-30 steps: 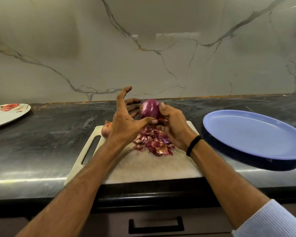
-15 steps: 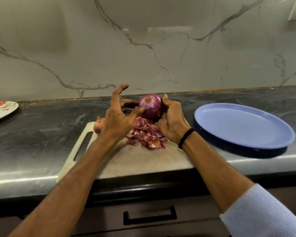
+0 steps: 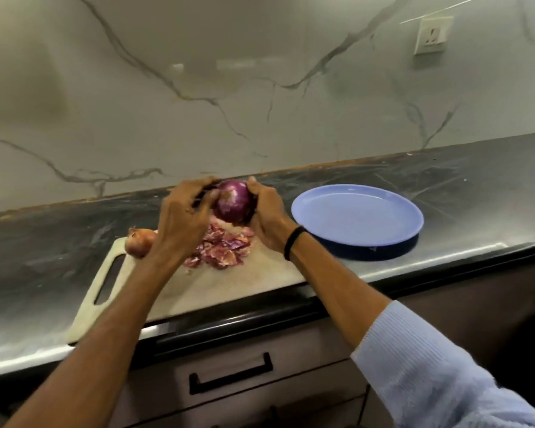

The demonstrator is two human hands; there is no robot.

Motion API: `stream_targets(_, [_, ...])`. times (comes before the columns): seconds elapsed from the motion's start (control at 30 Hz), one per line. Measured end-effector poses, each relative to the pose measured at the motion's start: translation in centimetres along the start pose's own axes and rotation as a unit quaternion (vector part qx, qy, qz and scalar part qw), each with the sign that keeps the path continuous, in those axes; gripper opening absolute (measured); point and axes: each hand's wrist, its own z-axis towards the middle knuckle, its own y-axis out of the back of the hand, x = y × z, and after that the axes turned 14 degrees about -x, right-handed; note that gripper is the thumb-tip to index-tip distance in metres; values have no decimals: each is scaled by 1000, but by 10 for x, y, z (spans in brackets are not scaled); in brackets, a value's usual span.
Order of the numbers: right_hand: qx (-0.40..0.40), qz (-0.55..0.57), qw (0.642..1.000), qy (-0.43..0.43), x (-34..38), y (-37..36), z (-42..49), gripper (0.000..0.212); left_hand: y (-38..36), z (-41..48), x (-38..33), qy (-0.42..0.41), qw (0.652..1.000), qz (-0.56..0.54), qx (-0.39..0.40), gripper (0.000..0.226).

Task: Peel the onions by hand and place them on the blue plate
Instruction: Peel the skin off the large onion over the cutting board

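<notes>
A glossy purple onion (image 3: 233, 202) is held in the air above the cutting board (image 3: 229, 282). My left hand (image 3: 183, 220) curls round its left side, fingers reaching over the top. My right hand (image 3: 267, 219) grips its right side, thumb on top. Under the hands lies a heap of red onion skins (image 3: 223, 245). An unpeeled brownish onion (image 3: 139, 240) sits on the board's far left corner, beside my left wrist. The blue plate (image 3: 357, 214) stands to the right of the board with nothing on it.
The dark stone counter (image 3: 44, 242) runs left to right against a marbled wall. A wall socket (image 3: 431, 34) sits up at the right. Below the counter edge is a drawer with a black handle (image 3: 230, 373).
My left hand, spread open a second ago, has closed round the onion's left side. The onion has turned in my hands. The view has swung right, and the white plate at left has left it.
</notes>
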Motion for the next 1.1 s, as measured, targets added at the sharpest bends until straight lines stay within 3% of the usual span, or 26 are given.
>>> stream_targets(0.13, [-9,32,999,25,24,25,-14,47,-10,1,-30,-35,999,-29,19,27])
stream_targets(0.4, [-70,32,996,35,42,74,-41,27,-46,-13,-80,-44,997,-48,39,27])
stream_targets(0.57, [-119,-44,987,96,45,102,-40,35,-72,-17,-104,-26,998,-32,46,23])
stream_targets(0.73, [-186,-137,954,189,46,134,-33,36,-105,-20,-127,-28,998,-16,54,16])
stream_targets(0.87, [-205,-155,946,195,46,153,-29,29,-129,-17,-140,9,997,-10,71,12])
stream_targets(1.0, [-219,-194,933,208,51,164,-14,37,-147,-18,-130,131,988,-23,78,16])
stream_targets(1.1, [-240,-250,910,228,55,175,3,33,-155,-22,-109,180,980,20,88,17])
